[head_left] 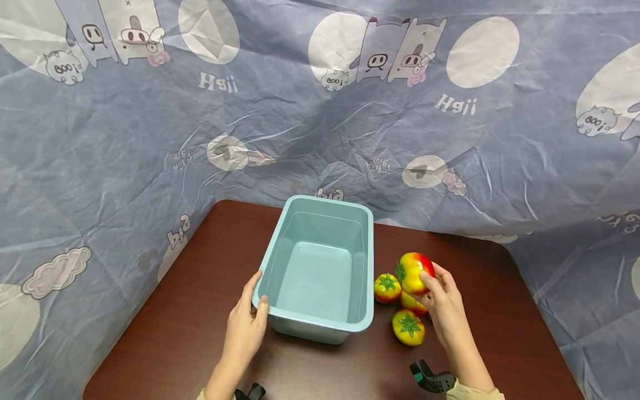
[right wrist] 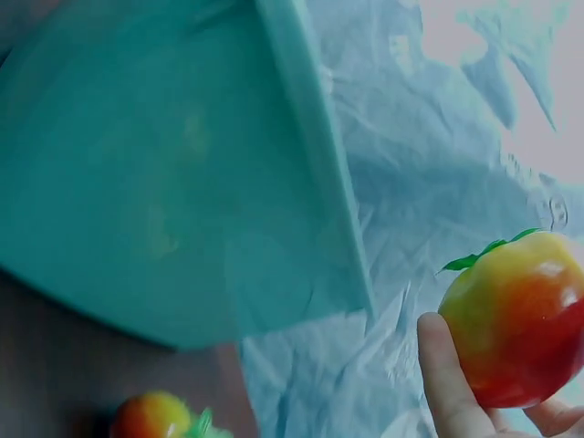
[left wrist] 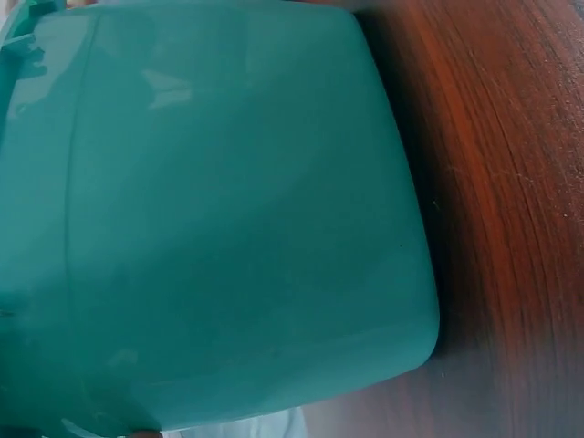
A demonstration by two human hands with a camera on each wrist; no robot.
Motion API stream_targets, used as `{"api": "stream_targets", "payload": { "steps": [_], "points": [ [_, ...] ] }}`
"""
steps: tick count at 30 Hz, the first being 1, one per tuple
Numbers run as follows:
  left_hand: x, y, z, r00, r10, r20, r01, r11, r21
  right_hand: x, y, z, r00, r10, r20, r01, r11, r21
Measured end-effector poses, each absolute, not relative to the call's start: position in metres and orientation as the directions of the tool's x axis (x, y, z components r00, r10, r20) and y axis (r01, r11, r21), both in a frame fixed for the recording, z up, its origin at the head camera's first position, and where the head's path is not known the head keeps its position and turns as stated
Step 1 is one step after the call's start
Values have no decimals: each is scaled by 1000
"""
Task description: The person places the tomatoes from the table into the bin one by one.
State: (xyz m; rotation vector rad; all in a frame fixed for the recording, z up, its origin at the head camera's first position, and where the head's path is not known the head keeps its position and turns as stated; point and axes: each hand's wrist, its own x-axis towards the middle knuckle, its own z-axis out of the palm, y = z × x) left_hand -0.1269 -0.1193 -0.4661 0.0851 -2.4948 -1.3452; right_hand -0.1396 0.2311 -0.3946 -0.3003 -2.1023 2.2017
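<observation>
A light blue-green plastic bin [head_left: 371, 266] stands on the table, and nothing shows inside it. My left hand [head_left: 247, 325] grips its rim at the near left corner; the bin's outer wall [left wrist: 246, 219] fills most of the left wrist view. To the right of the bin, my right hand [head_left: 447, 308] holds a shiny red-and-yellow tomato [head_left: 414, 272] with green leaves, raised above the others. In the right wrist view, fingers support this tomato [right wrist: 520, 319] from below. Beneath it, a tomato [head_left: 413, 303] is partly hidden. Two more, one beside the bin [head_left: 387, 289] and one nearer [head_left: 409, 328], lie close by.
The dark brown wooden table [head_left: 200, 311] has its far edge against a grey-blue printed cloth [head_left: 300, 128], which hangs behind and at both sides. A black device [head_left: 431, 379] sits at my right wrist and another [head_left: 252, 392] at my left.
</observation>
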Motion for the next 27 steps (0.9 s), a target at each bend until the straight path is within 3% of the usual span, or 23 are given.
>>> {"api": "stream_targets", "payload": {
  "steps": [10,22,27],
  "points": [
    [-128,-122,-471,-950,-191,249,100,568,817,-155,189,-370,-993,113,-37,41,35,-999],
    [-130,-122,-471,-952,-191,238,98,547,831,-160,158,-376,-997,-18,74,-75,426,-902],
    [-129,-123,-470,-954,-186,233,98,545,833,-161,147,-384,-977,-104,185,-211,575,-791]
  ]
}}
